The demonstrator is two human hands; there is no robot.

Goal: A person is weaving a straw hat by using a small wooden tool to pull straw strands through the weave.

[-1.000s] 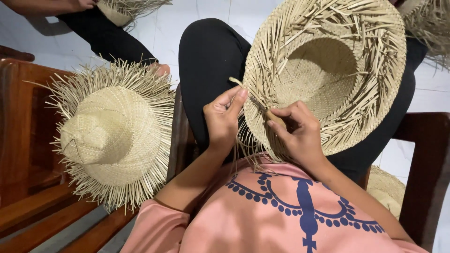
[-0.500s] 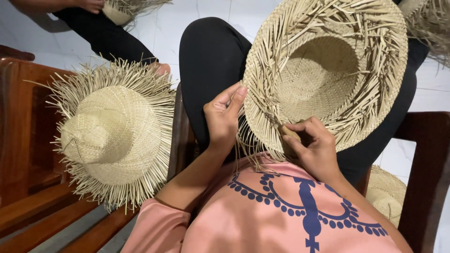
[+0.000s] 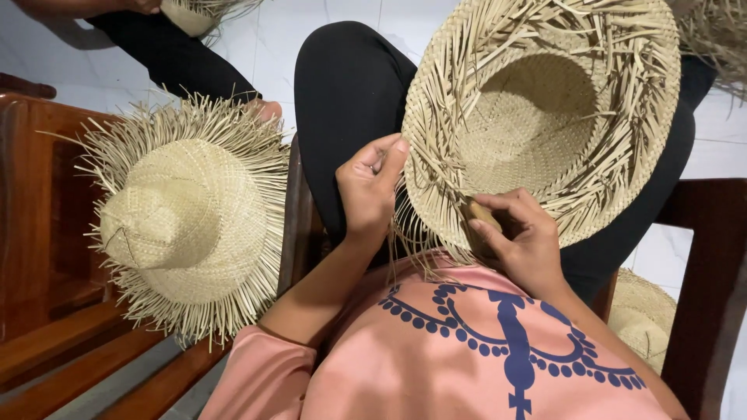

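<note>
An unfinished straw hat (image 3: 537, 117) lies upside down on my lap, crown hollow facing up, loose straw ends sticking out all round its brim. My left hand (image 3: 369, 187) pinches the brim's near left edge between thumb and fingers. My right hand (image 3: 517, 237) grips the near brim lower down, fingers curled over the woven straw, thumb on a flat strip. My legs in black trousers (image 3: 350, 85) are under the hat.
A second fringed straw hat (image 3: 183, 218) rests crown up on a brown wooden bench (image 3: 47, 233) at my left. Another person in black trousers (image 3: 171, 50) sits at the top left with straw work. One more straw hat (image 3: 642, 315) lies low right by a wooden chair arm (image 3: 712, 264).
My right hand slid from the brim's left near edge down and to the right along the brim. The left hand stayed pinching the same spot.
</note>
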